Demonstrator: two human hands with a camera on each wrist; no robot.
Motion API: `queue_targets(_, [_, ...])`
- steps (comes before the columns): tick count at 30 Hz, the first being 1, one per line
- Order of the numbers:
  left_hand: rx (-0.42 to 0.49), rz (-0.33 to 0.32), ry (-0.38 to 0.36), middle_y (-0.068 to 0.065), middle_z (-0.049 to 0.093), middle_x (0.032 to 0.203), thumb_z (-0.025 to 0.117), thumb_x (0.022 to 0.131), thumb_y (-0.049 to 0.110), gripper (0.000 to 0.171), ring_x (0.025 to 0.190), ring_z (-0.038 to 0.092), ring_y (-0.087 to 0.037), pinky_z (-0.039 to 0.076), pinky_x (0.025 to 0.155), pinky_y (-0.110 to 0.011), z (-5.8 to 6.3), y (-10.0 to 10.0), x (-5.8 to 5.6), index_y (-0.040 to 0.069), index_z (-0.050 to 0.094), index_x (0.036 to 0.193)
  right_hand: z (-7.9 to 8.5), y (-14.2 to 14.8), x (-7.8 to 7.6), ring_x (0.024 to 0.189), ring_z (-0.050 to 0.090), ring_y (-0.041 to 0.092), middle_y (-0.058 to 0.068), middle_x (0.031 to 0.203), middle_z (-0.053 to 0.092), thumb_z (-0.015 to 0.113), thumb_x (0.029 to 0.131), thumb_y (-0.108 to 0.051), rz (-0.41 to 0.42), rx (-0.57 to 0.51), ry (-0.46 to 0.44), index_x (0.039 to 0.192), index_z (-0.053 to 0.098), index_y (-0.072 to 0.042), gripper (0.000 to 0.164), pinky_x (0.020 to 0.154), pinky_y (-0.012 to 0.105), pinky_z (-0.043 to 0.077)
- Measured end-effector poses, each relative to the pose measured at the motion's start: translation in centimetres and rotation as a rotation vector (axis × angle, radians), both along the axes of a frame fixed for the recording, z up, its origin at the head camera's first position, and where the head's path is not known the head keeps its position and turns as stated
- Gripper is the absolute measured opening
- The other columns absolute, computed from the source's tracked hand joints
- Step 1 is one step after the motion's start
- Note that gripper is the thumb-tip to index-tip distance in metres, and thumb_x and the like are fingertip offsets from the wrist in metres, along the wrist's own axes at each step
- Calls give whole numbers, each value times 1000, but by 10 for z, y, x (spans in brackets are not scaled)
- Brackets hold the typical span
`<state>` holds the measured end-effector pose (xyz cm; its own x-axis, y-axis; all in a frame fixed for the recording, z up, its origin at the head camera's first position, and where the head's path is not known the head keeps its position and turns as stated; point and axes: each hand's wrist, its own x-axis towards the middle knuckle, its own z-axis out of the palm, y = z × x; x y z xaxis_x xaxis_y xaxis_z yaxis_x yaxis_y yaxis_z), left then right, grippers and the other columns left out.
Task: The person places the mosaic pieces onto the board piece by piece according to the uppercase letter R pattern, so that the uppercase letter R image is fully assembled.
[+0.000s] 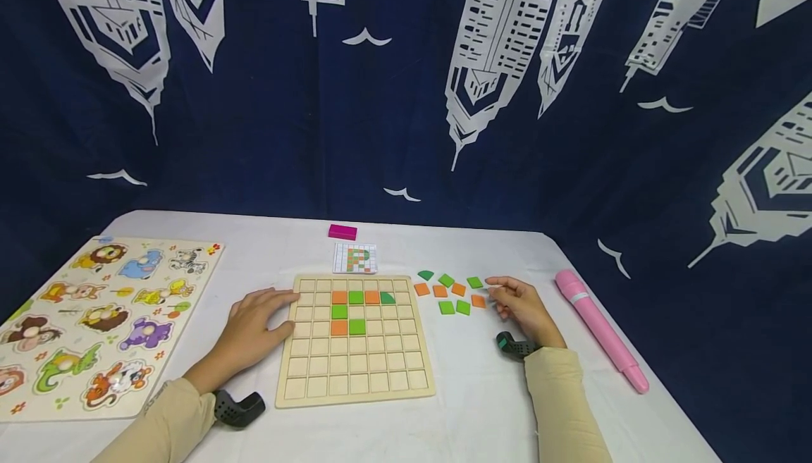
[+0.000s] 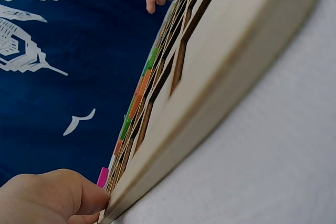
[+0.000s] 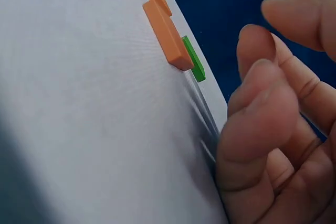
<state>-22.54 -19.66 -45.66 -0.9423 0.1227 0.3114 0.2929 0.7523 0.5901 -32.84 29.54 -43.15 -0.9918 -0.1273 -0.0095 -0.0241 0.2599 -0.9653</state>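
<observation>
A wooden grid board (image 1: 355,364) lies on the table, with several orange and green square tiles and a dark green rounded tile (image 1: 388,298) in its upper cells. My left hand (image 1: 254,325) rests at the board's left edge, fingertips and thumb touching the rim; the left wrist view shows the thumb (image 2: 86,195) right at it. To the board's right lie loose tiles, among them an orange tile (image 1: 478,301) and a green tile (image 1: 474,282). Beside these, my right hand (image 1: 523,308) has loosely bent fingers and holds nothing. In the right wrist view, another orange tile (image 3: 167,35) lies left of its fingers.
Behind the board are a pattern card (image 1: 355,258) and a magenta block (image 1: 342,232). An animal puzzle board (image 1: 120,301) covers the left side of the table. A pink cylinder (image 1: 599,329) lies along the right edge. A dark blue curtain (image 1: 380,132) hangs behind.
</observation>
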Motion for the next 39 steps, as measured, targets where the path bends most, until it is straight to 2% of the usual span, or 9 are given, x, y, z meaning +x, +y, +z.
queue_targets(12, [-1,2,5,-23,62,150,70,96,15,47,147,42,-51,27,114,-68,-1,0,1,2,68,142,-3,-1,2,64,51,7,-2,80,60,70,95,5,51,154,16,128,63,19,37,59,19,46])
queue_targets(21, [-7,1,8,-22,63,149,71,97,17,47,147,43,-50,29,114,-67,-1,1,1,3,69,141,-1,-3,4,62,52,6,-2,76,60,71,92,10,71,189,31,126,61,23,37,57,18,47])
queue_targets(32, [-3,5,11,-23,63,149,70,96,15,47,147,43,-50,28,114,-67,-2,0,0,3,68,142,-2,-3,2,61,53,7,-3,75,61,72,92,7,57,214,43,120,65,21,32,57,18,49])
queue_targets(39, [-6,1,20,-22,63,148,70,96,15,47,146,43,-50,28,114,-67,-2,0,0,3,69,141,1,-8,2,66,57,8,-1,84,64,72,94,4,50,206,63,122,63,20,34,58,20,54])
